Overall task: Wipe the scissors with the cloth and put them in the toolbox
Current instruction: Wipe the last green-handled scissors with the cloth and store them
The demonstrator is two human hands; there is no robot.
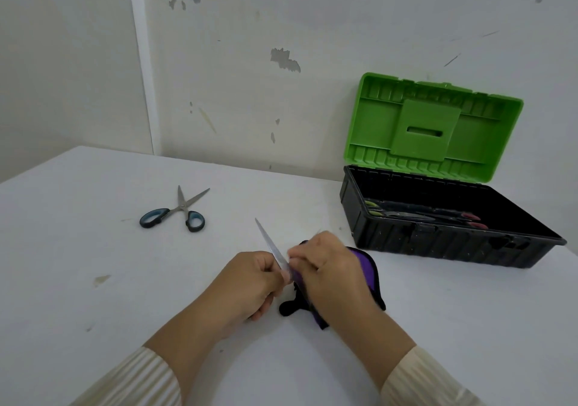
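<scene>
**A:** Which step is this?

**B:** The wiping, I'd judge. The left hand (250, 283) is closed around a pair of scissors (271, 247), handles hidden in the fist, the thin pointed steel blades slanting up and away. The right hand (328, 275) pinches a purple cloth (364, 268) with dark edging against the blades near the pivot; the cloth bunches softly under the palm onto the white table (93, 249).

**A:** And next?

**B:** Probably drawing the cloth toward the tip, fingers kept off the edge, then carrying the pair right to the toolbox (438, 243).

**A:** Is it ready?

**B:** Yes: black ribbed plastic tub, green lid (431, 124) standing open against the wall. Scissors with green and red handles already lie inside.

**A:** Anything left over?

**B:** A second pair (175, 214), blue-and-black handles, blades spread, lies apart at far left, seemingly unwiped.
</scene>
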